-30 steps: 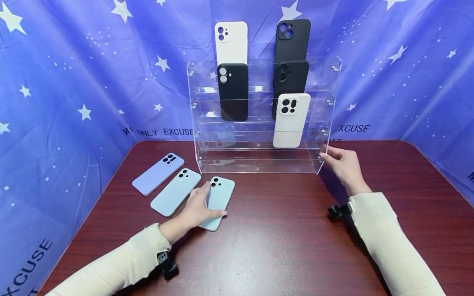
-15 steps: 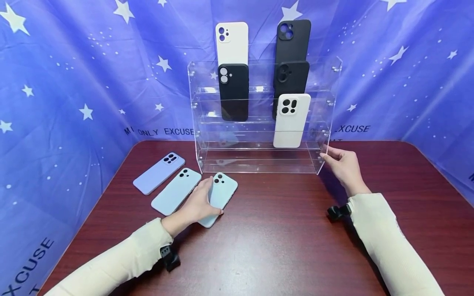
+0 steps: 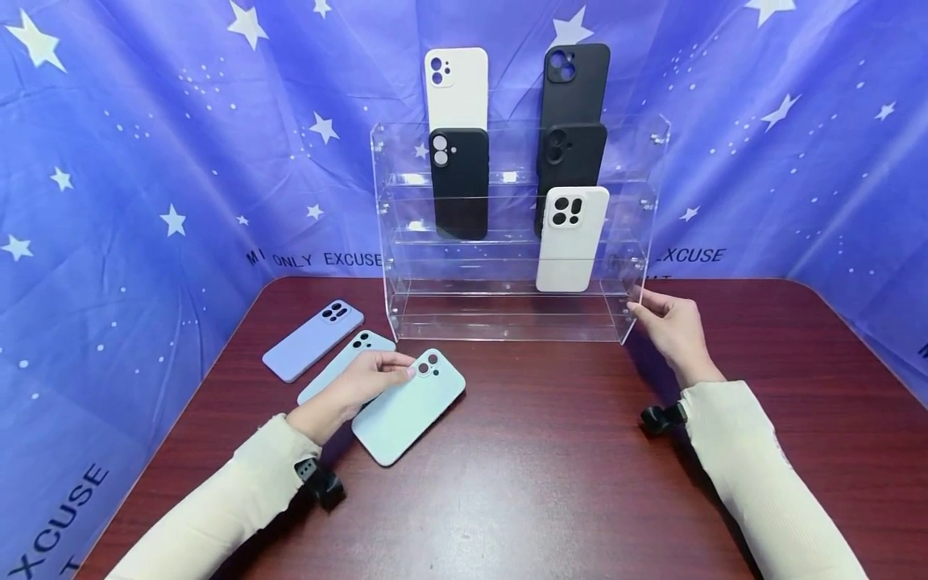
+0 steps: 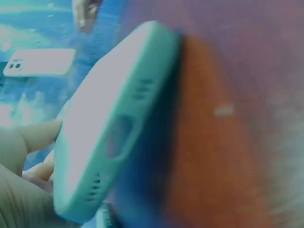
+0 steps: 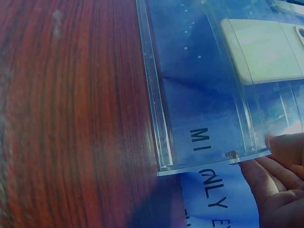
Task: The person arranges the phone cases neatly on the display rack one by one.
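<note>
A mint-green phone case (image 3: pixel 408 411) is pinched along its left edge by my left hand (image 3: pixel 355 379), near the camera cutouts. The left wrist view shows the bottom end of this case (image 4: pixel 118 128) tilted up off the table. Beneath and behind that hand lies a second light-green case (image 3: pixel 370 342), partly hidden. Farther left rests a lavender phone case (image 3: pixel 312 341). My right hand (image 3: pixel 674 326) grips the lower right side panel of the clear acrylic display rack (image 3: pixel 507 329); in the right wrist view thumb and fingers (image 5: pixel 280 183) sit on either side of that panel.
On the rack stand a white case (image 3: pixel 457 89) and a black case (image 3: pixel 460 185) at left. Two black cases, one upper (image 3: pixel 590 84) and one lower (image 3: pixel 587 153), and a white case (image 3: pixel 573 242) stand at right. A starry blue curtain (image 3: pixel 181 145) surrounds the wooden table (image 3: pixel 551 451).
My left hand has shifted from across the mint-green case to its left edge and now lifts it at a tilt, with its lower end swung left. The right hand stays on the rack.
</note>
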